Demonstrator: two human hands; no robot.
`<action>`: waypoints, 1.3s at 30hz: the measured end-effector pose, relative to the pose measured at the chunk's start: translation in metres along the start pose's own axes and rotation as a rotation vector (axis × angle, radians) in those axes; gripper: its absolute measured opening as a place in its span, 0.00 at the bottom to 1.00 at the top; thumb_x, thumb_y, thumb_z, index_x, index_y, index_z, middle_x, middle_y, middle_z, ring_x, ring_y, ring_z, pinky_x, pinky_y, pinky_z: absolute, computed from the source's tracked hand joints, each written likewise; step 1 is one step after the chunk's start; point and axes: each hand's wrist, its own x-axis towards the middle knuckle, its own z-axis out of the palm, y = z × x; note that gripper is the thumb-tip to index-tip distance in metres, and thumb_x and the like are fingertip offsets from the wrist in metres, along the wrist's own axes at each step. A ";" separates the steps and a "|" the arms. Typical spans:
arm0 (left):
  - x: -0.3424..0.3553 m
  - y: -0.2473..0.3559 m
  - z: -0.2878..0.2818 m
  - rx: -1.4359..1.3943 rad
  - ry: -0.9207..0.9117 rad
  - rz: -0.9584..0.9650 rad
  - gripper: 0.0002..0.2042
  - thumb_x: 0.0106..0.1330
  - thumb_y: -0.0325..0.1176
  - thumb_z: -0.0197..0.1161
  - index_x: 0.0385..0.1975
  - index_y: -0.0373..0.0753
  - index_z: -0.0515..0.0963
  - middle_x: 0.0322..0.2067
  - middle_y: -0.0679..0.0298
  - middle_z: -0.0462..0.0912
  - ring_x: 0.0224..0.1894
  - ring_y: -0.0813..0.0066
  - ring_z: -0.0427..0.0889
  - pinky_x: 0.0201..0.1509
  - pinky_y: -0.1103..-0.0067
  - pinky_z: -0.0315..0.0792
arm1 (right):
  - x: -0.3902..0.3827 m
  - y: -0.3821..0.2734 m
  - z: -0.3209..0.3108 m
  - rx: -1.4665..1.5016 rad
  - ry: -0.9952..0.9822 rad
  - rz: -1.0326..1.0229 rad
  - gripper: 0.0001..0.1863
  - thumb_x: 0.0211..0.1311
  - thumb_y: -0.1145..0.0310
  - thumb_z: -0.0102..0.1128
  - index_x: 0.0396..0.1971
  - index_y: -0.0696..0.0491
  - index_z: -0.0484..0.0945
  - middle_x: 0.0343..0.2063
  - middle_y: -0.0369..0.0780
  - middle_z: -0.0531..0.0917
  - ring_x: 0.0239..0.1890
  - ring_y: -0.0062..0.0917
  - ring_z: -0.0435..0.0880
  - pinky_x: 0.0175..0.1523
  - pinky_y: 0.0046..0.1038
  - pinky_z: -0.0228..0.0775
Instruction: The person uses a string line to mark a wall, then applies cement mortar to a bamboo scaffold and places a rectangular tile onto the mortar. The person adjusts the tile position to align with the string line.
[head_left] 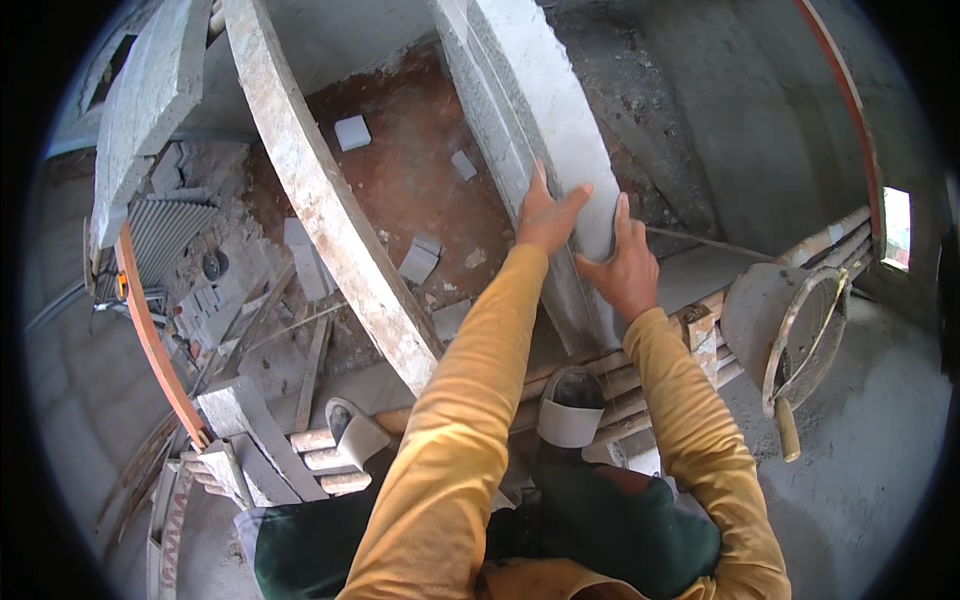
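A long, pale grey block (560, 110) lies along the top of a grey wall (500, 120), running away from me. My left hand (550, 212) presses against the left side of the block's near end, thumb and forefinger apart. My right hand (627, 265) grips the same end from the right, fingers pointing away along its edge and thumb toward the middle. A thin string (515, 115) runs along the wall's left side, passing close to my left hand. The undersides of my fingers are hidden.
I stand in slippers (575, 410) on bamboo poles (620, 380). At right hangs a mortar-stained bucket (765, 315) with a wooden handle (788, 430) below it. A concrete beam (325, 200) crosses at left. Block pieces (421, 258) lie on the reddish floor far below.
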 end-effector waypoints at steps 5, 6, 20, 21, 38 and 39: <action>-0.010 -0.003 -0.001 0.021 0.039 0.012 0.47 0.53 0.46 0.69 0.67 0.24 0.52 0.60 0.37 0.67 0.64 0.50 0.68 0.67 0.71 0.61 | -0.002 -0.005 -0.003 -0.027 -0.068 0.033 0.59 0.38 0.55 0.75 0.70 0.53 0.50 0.47 0.52 0.72 0.47 0.49 0.77 0.47 0.42 0.73; -0.008 -0.004 -0.002 -0.016 0.038 0.041 0.47 0.53 0.46 0.69 0.67 0.24 0.52 0.60 0.37 0.67 0.64 0.50 0.67 0.67 0.71 0.61 | 0.001 -0.005 -0.003 -0.044 -0.106 0.059 0.58 0.38 0.55 0.75 0.70 0.53 0.50 0.47 0.52 0.72 0.46 0.49 0.77 0.46 0.42 0.73; -0.003 -0.002 -0.004 -0.032 0.018 0.045 0.47 0.55 0.49 0.67 0.67 0.23 0.52 0.62 0.36 0.65 0.66 0.50 0.66 0.68 0.71 0.59 | 0.003 -0.006 -0.001 -0.049 -0.073 0.055 0.59 0.37 0.54 0.76 0.70 0.53 0.51 0.46 0.50 0.73 0.45 0.47 0.79 0.43 0.41 0.75; -0.004 -0.003 -0.004 0.002 0.011 0.014 0.47 0.55 0.49 0.67 0.67 0.23 0.52 0.62 0.36 0.65 0.66 0.50 0.65 0.68 0.71 0.59 | 0.004 -0.006 -0.001 -0.024 -0.038 0.010 0.59 0.37 0.54 0.76 0.70 0.53 0.51 0.46 0.50 0.73 0.45 0.47 0.79 0.43 0.41 0.75; 0.001 -0.007 -0.015 -0.016 0.083 -0.076 0.46 0.60 0.60 0.59 0.70 0.33 0.51 0.67 0.42 0.59 0.68 0.51 0.60 0.69 0.69 0.57 | -0.058 0.058 -0.026 0.297 -0.201 0.046 0.46 0.58 0.55 0.64 0.68 0.64 0.52 0.62 0.60 0.64 0.66 0.49 0.62 0.69 0.36 0.54; 0.006 -0.006 -0.020 -0.133 0.046 -0.113 0.44 0.63 0.64 0.54 0.70 0.35 0.53 0.67 0.46 0.58 0.67 0.53 0.62 0.69 0.68 0.58 | -0.066 0.065 -0.025 0.295 -0.225 0.099 0.45 0.59 0.55 0.64 0.68 0.64 0.52 0.62 0.60 0.65 0.66 0.48 0.63 0.69 0.35 0.55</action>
